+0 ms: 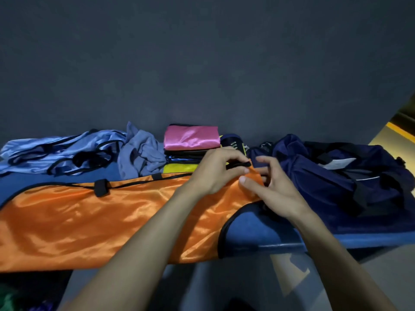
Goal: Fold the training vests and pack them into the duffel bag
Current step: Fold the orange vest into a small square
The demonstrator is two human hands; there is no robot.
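Observation:
An orange training vest (89,218) with black trim lies spread across the blue bench, hanging over its front edge. My left hand (215,171) pinches the vest's black strap at its upper right corner. My right hand (272,187) holds the orange fabric of the same corner, thumb on top. Behind my hands stands a stack of folded vests (190,144), pink on top, yellow at the bottom. The navy duffel bag (336,178) sits at the right end of the bench.
Loose light-blue vests (56,153) and a grey-blue one (141,153) lie crumpled at the back left. A dark wall rises behind the blue bench (269,232). Grey floor shows below the bench's front edge.

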